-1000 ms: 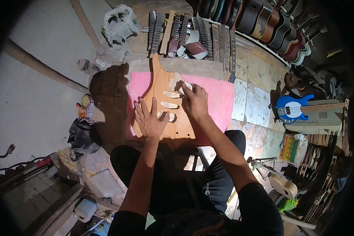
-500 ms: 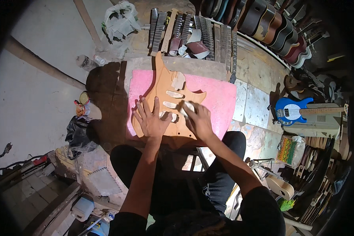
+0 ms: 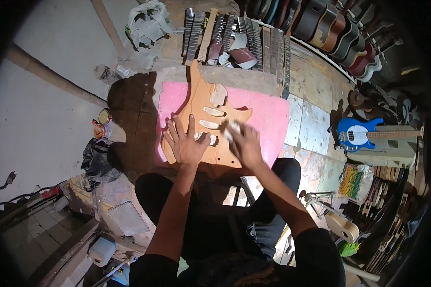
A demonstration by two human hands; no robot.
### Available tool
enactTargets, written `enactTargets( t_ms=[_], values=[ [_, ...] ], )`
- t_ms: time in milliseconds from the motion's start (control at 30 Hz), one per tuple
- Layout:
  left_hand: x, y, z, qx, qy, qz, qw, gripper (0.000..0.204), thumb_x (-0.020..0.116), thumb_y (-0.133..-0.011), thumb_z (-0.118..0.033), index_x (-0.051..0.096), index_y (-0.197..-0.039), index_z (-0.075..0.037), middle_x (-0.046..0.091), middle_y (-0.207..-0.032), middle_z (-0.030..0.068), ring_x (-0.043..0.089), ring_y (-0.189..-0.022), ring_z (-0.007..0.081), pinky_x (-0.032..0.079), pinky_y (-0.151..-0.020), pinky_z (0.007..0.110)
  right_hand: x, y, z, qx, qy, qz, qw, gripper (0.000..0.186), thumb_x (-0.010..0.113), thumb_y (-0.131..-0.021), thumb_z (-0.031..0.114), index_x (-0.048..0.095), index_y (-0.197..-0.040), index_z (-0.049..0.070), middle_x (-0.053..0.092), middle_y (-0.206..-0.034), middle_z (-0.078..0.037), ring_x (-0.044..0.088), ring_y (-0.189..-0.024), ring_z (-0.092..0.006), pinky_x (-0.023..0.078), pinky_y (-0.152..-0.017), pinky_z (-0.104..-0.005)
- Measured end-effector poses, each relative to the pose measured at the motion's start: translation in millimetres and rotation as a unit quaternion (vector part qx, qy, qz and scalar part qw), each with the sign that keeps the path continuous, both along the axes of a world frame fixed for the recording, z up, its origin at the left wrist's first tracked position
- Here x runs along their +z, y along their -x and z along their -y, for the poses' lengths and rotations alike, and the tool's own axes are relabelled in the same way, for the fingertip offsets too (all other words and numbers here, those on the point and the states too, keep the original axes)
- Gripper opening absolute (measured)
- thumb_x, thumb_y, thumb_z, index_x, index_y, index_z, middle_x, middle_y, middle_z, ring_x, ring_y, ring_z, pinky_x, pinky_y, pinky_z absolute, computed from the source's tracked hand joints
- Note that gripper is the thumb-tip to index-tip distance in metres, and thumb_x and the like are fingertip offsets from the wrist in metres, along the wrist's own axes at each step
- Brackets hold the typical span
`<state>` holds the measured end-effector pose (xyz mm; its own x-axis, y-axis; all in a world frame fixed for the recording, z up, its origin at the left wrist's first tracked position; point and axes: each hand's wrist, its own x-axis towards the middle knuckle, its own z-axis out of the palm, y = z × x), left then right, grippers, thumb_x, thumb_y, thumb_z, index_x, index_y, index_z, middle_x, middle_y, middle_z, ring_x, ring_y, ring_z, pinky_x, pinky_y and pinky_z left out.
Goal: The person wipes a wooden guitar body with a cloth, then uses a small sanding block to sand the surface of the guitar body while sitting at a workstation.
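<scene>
A pale wooden electric guitar body [image 3: 199, 103], with routed cavities along its middle, lies flat on a pink sheet [image 3: 269, 107]. My left hand [image 3: 187, 146] rests on its near left part, fingers spread and palm down, with the thumb by the nearest cavity. Over the right side of the body, my right hand [image 3: 247, 147] is closed on a small whitish pad [image 3: 232, 128]. The pad is pressed to the wood or just above it; motion blur hides which, and its exact kind cannot be made out.
Beyond the sheet lie several fretted guitar necks [image 3: 193, 36] and a curled piece of brown sandpaper [image 3: 243, 57]. A blue bass guitar [image 3: 357, 135] stands at the right, and guitar bodies [image 3: 316, 28] hang at the far right. Small cans [image 3: 104, 115] and a black plastic bag [image 3: 98, 160] sit at the left.
My right hand has shifted slightly to the right with the pad and is more blurred. My left hand stays in the same place on the guitar body.
</scene>
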<state>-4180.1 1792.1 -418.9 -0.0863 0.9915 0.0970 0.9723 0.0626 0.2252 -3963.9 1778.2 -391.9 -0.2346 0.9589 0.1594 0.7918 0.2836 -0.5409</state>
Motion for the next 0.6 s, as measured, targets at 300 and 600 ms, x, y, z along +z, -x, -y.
enactTargets(
  t_ms=[300,600],
  values=[
    [3,3,3,0.005,-0.024,-0.001,1.0,0.085,0.067,-0.075,-0.062,0.046,-0.148,-0.026,0.028,-0.157,0.0228,0.025,-0.144,0.0452,0.015,-0.117,0.064,-4,22,29,-0.007,-0.018,0.006,1.0,0.056,0.07,-0.082,0.014,0.06,-0.137,0.017,0.055,-0.131,-0.017,0.051,-0.117,-0.036,0.037,-0.101,-0.0482],
    [3,3,7,0.006,-0.037,0.009,0.999,0.084,0.065,-0.077,-0.064,0.044,-0.149,-0.027,0.029,-0.157,0.0217,0.025,-0.145,0.0418,0.016,-0.116,0.063,-3,8,-15,-0.122,-0.001,0.068,0.99,0.057,0.071,-0.085,0.021,0.055,-0.14,0.026,0.054,-0.132,-0.015,0.051,-0.118,-0.0362,0.037,-0.096,-0.0543]
  ],
)
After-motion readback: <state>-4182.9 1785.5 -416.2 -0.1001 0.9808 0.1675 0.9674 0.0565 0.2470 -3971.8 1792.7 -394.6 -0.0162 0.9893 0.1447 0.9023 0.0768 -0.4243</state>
